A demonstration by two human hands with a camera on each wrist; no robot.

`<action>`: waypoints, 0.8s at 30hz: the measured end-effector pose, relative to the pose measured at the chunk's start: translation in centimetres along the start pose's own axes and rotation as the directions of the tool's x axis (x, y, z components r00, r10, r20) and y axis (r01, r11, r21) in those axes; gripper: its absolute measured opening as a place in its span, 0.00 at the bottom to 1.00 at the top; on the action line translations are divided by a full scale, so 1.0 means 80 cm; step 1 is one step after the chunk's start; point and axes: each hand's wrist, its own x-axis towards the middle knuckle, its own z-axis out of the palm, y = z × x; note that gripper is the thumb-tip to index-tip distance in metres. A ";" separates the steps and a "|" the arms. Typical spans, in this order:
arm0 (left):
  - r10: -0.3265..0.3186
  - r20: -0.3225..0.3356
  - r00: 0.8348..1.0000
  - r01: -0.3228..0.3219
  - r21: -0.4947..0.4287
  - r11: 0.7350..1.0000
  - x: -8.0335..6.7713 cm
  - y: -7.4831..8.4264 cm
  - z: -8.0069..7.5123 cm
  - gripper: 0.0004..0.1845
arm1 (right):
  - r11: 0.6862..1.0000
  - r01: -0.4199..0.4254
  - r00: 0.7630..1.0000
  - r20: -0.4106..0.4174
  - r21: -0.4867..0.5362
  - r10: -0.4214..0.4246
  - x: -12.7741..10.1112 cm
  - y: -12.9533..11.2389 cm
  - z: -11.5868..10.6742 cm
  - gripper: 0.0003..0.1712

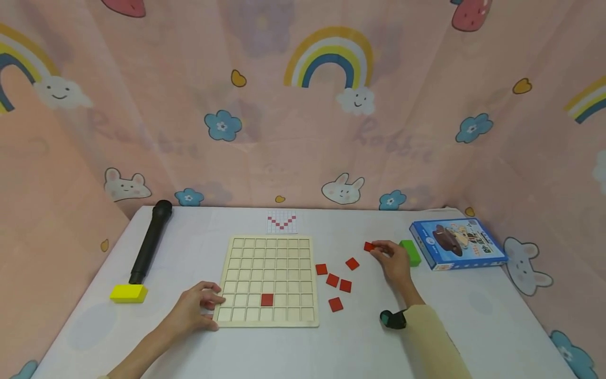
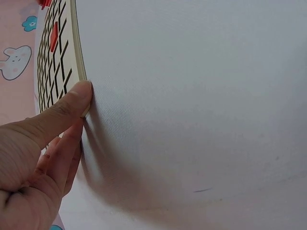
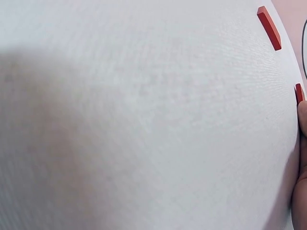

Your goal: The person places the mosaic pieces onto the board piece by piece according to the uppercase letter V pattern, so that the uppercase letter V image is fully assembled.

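A pale wooden grid board (image 1: 284,252) lies in the middle of the white table, with one red tile (image 1: 267,299) set in a lower cell. My left hand (image 1: 210,308) grips the board's near left corner. In the left wrist view its thumb (image 2: 72,103) presses the board's edge (image 2: 76,48). My right hand (image 1: 377,249) reaches to the right of the board and pinches a red tile (image 1: 369,246) at its fingertips. The right wrist view shows that tile (image 3: 299,92) beside a finger (image 3: 302,158). Several loose red tiles (image 1: 335,304) lie between board and right hand.
A small pattern card (image 1: 282,221) lies just behind the board. A green block (image 1: 410,251) and a blue box (image 1: 456,243) sit at the right. A black cylinder (image 1: 150,241) and a yellow block (image 1: 129,293) lie at the left. Pink printed curtains surround the table.
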 end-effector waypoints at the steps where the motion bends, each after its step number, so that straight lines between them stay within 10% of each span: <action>1: 0.006 0.001 1.000 -0.006 0.000 1.000 0.000 0.000 0.000 0.28 | 1.000 0.010 1.000 -0.003 -0.003 -0.010 -0.001 0.000 0.000 0.15; 24: 0.012 0.008 1.000 -0.012 -0.029 1.000 0.001 -0.003 -0.001 0.28 | 0.999 0.048 0.999 -0.005 0.012 -0.048 0.001 0.001 0.000 0.14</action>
